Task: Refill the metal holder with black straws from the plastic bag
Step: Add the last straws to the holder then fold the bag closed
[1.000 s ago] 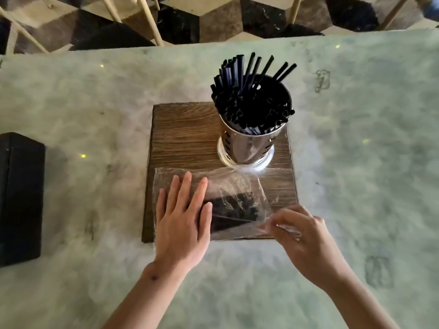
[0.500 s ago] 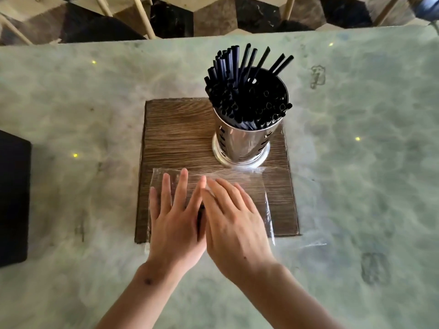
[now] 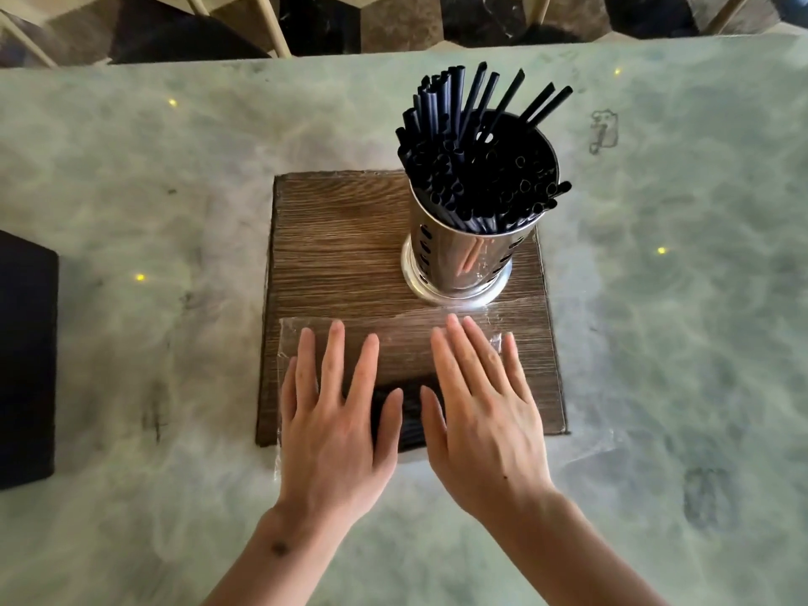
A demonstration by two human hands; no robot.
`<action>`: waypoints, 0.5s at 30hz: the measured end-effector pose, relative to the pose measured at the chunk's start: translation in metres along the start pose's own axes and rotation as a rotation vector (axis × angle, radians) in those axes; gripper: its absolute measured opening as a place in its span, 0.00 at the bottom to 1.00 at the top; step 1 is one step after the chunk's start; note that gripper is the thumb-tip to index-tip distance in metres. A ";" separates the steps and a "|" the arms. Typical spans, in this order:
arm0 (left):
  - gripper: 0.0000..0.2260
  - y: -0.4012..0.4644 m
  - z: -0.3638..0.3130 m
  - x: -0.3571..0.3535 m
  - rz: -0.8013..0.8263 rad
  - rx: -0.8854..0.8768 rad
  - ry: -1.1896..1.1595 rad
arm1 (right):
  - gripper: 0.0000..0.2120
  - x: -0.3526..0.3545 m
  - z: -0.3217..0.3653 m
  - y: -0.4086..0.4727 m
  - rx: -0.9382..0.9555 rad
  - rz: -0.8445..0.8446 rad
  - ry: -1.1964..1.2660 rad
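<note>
A perforated metal holder (image 3: 459,264) stands upright on the right rear of a wooden board (image 3: 336,251), packed with black straws (image 3: 476,168). A clear plastic bag (image 3: 402,338) lies flat across the board's near half, with something black (image 3: 409,413) showing between my thumbs. My left hand (image 3: 334,426) presses flat on the bag's left part, fingers straight and spread. On the bag's right part my right hand (image 3: 478,417) lies flat too, fingers straight. The holder is a short way beyond my right fingertips.
The board sits on a pale green marble table (image 3: 677,299). A black box (image 3: 26,360) lies at the table's left edge. Chair legs (image 3: 271,24) and a dark patterned floor show beyond the far edge.
My right hand let go of the bag's right end, laid itself flat beside the left, then slid right across the bag. The left hand stayed pressed in place.
</note>
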State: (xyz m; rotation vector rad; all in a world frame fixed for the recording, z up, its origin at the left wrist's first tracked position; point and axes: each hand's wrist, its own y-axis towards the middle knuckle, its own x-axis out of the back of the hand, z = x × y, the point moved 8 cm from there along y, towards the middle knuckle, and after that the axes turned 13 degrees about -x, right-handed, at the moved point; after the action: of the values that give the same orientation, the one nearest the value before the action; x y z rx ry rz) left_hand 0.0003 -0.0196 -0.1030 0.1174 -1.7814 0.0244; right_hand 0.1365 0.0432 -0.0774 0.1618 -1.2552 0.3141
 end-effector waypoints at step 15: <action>0.29 0.009 0.015 -0.010 0.135 -0.070 0.046 | 0.26 -0.033 0.009 -0.004 0.037 0.149 0.022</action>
State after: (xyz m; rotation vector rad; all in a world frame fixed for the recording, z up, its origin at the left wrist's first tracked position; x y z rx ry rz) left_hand -0.0131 -0.0116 -0.1158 -0.0537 -1.7400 0.0616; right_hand 0.1202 0.0323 -0.1056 0.0963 -1.2430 0.4670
